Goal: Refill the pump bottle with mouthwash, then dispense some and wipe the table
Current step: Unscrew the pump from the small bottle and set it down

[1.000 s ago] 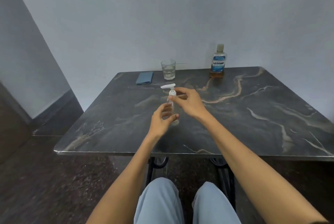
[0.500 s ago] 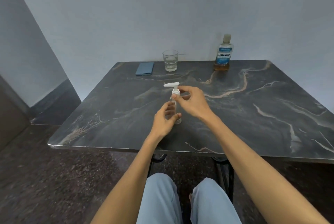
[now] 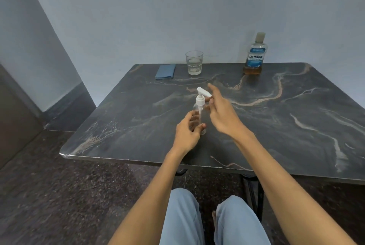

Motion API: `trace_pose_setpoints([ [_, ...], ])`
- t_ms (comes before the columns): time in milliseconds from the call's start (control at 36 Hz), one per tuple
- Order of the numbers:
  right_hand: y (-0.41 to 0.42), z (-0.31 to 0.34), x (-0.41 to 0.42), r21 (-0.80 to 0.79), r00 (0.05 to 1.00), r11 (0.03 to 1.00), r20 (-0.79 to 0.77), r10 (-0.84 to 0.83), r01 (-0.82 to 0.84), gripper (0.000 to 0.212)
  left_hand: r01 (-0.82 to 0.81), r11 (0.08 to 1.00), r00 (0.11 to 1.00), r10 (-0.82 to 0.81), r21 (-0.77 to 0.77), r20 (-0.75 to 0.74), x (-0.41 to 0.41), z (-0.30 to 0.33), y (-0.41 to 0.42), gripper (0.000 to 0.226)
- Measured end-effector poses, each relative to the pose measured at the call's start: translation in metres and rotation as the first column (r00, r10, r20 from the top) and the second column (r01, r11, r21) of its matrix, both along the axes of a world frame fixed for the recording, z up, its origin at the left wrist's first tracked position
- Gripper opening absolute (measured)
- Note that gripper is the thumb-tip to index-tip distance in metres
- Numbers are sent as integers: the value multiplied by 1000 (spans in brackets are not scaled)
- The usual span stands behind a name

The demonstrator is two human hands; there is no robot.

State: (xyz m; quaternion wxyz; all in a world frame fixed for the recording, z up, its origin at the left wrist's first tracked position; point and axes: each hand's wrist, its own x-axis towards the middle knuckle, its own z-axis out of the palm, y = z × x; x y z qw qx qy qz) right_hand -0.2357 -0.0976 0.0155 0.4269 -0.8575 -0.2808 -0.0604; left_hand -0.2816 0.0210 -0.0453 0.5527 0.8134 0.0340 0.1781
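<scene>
A clear drinking glass [image 3: 194, 63] stands upright near the far edge of the counter, a little liquid in its bottom. The pale blue-grey wall [image 3: 158, 11] rises straight behind it. Below the counter's near edge, light blue trouser legs [image 3: 183, 219] show, a bare foot [image 3: 214, 217] between them, on a dark speckled floor [image 3: 59, 195]. Dark metal legs [image 3: 254, 195] hold the counter up.

Pump bottle [image 3: 199, 110] on table [image 3: 296, 126] between fingers [image 3: 194, 118]; cloth [image 3: 165, 71], glass [image 3: 194, 63], mouthwash bottle [image 3: 255, 55] well behind.
</scene>
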Motion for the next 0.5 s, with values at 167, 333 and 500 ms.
trace_pose_setpoints([
  [167, -1, 2, 0, 123, 995, 992, -94, 19, -7, 32, -22, 999, 1000, 22, 23, 20, 0, -1, -1, 38],
  [333, 6, 3, -5, 108, 993, 988, -56, -106, 111, 47, -11, 1000, 1000, 11, 8, -8, -2, 2, -2, 40],
  [500, 6, 3, -10, 32, 975, 984, 135, -175, 172, 29, -20, 1000, 1000, 20, 19, -13, -1, 2, -3, 41],
])
